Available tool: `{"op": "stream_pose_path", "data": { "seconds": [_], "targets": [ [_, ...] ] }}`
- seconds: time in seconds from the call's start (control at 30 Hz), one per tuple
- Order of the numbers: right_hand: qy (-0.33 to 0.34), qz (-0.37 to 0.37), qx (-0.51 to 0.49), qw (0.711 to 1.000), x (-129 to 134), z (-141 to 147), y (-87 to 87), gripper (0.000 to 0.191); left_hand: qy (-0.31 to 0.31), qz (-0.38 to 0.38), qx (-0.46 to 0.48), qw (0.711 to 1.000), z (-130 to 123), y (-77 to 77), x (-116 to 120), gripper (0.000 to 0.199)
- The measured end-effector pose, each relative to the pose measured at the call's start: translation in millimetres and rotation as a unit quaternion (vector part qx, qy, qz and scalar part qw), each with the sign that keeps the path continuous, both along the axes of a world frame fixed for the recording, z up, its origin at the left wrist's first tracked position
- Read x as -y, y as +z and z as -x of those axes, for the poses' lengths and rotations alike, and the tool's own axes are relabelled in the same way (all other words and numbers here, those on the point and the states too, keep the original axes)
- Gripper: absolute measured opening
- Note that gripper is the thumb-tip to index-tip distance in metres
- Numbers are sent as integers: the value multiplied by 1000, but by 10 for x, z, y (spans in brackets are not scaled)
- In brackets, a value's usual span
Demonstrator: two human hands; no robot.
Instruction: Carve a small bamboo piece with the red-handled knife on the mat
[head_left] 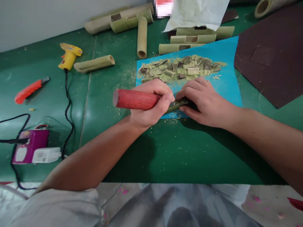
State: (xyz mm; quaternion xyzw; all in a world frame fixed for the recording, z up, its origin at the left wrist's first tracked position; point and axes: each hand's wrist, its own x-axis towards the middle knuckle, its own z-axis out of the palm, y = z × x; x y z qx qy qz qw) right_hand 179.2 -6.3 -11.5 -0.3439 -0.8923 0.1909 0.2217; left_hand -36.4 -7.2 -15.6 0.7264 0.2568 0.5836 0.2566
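Note:
My left hand [149,117] is closed around a thick red wooden handle [133,99]. The handle's butt end points left; whatever blade or head it carries is mostly hidden by my fingers. My right hand [208,102] grips a dark green bamboo piece [174,106], its fingers curled over the far part. Both hands meet at this piece, close to the front edge of a blue sheet [228,90]. Behind them on the sheet is a heap of bamboo chips and sawdust [175,69].
Bamboo tubes, several with cut windows, lie along the back, one bamboo tube [94,64] nearer left. Leftward are a yellow glue gun [69,56], an orange utility knife [29,90] and a purple box [32,146] with cords. A brown sheet [272,53] covers the right.

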Motion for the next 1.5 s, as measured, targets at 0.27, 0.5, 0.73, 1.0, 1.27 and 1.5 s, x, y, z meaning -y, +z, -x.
{"op": "stream_pose_path", "data": {
  "seconds": [0.27, 0.5, 0.73, 1.0, 1.27, 1.5],
  "targets": [
    [-2, -34, 25, 999, 25, -9, 59, 17, -25, -4, -37, 999, 35, 73, 14, 23],
    [6, -39, 17, 999, 0, -15, 17, 16, -19, -17, 51, 998, -3, 18, -40, 39],
    [22, -22, 19, 999, -26, -37, 55, 18, -5, 30, 52, 998, 10, 23, -1, 29],
    [-6, -14, 28, 999, 5, -20, 78, 17, -17, 33, -5, 999, 16, 4, -19, 25],
    [-22, -126, 102, 987, 31, -89, 167, 16, 25, 54, 4, 998, -2, 108, 5, 30],
    [-89, -49, 105, 989, 182, 121, 195, 22, 2, 62, 26, 998, -93, 164, 18, 29]
  ]
}}
